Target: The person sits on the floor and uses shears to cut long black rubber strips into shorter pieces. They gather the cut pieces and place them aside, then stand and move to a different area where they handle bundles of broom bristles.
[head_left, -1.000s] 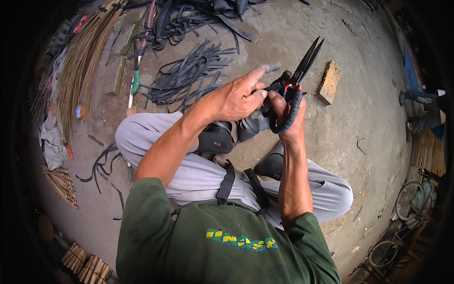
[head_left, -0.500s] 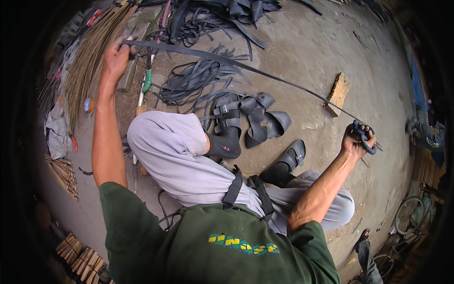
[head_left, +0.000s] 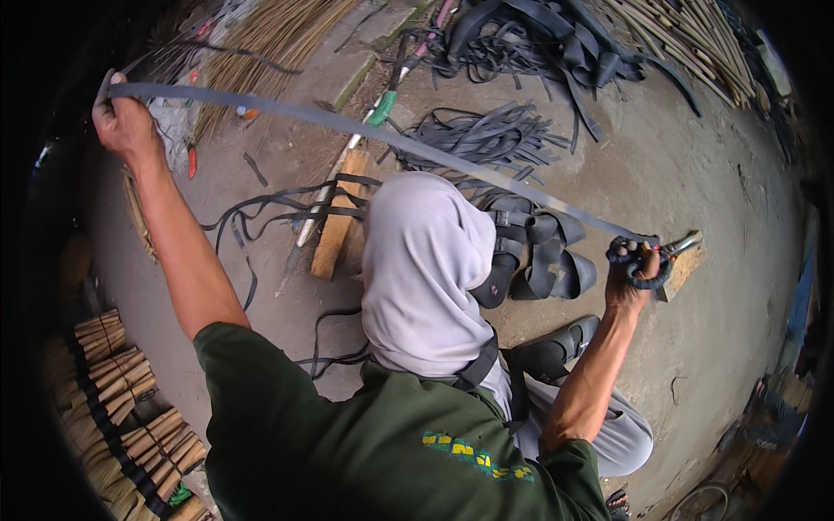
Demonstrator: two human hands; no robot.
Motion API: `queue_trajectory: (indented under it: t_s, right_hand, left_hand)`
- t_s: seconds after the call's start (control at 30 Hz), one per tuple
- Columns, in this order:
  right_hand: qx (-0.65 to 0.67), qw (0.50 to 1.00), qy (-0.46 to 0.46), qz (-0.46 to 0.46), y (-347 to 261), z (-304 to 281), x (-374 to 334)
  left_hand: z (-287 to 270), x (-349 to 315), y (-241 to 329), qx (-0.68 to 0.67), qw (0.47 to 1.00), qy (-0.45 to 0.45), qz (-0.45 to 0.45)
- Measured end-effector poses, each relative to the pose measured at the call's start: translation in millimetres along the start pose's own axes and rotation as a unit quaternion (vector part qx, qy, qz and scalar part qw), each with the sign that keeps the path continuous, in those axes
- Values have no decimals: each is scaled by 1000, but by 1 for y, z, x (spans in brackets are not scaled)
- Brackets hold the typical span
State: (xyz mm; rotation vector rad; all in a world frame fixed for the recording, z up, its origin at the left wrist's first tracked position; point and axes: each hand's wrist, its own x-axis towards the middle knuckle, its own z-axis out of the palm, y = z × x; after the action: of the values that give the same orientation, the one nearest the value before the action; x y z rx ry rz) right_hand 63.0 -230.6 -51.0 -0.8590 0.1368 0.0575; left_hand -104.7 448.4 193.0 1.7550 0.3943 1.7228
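Note:
A long dark grey rubber strip (head_left: 452, 161) is stretched across in front of me, from upper left to lower right. My left hand (head_left: 129, 126), raised at the far left, is closed on one end, and a tail of strip trails behind it. My right hand (head_left: 632, 282) is closed around scissors (head_left: 685, 247) with dark wrapped handles; their blades point away to the right. The strip's other end meets this hand at the fingers. Below the strip are my bent knee (head_left: 421, 252) and a pair of black sandals (head_left: 556, 343) on my feet.
Cut rubber strips (head_left: 486, 135) lie heaped ahead, with wider rubber pieces (head_left: 556, 39) beyond. A wooden block (head_left: 337, 226) and a green-handled tool (head_left: 382, 108) sit left of my knee. Another block (head_left: 685, 271) is beside the scissors. Bundled sticks (head_left: 139, 408) stand lower left.
My left hand has swung further out to the left with the strip. The view has turned left, my knee is raised higher, and the scissors' blades now show clearly beside the right hand.

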Motion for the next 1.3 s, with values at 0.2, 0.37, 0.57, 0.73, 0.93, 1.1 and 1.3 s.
queue_trajectory:
  t_s: [0.2, 0.37, 0.57, 0.73, 0.93, 1.1, 1.3]
  right_hand:
    - [-143, 985, -18, 96, 84, 46, -2]
    - [-339, 919, -89, 180, 105, 36, -21]
    - [-368, 913, 53, 165, 60, 3, -54]
    - [-353, 927, 121, 44, -26, 8, -58]
    - [-350, 914, 203, -27, -83, -6, -93]
    - [-271, 938, 217, 18, -61, -28, -90]
    - [-272, 940, 198, 59, -42, -26, -80]
  left_hand:
    - [-117, -75, -88, 489, 842, -176, -144]
    - [-131, -239, -115, 433, 617, -510, -414]
    - [-40, -369, -42, 429, 634, -642, -44]
    - [21, -411, -75, 392, 575, -674, 250]
    - [35, -415, -110, 417, 488, -751, 151]
    - [50, -380, -80, 368, 562, -729, 130]
    - [68, -287, -66, 191, 807, -521, -203]
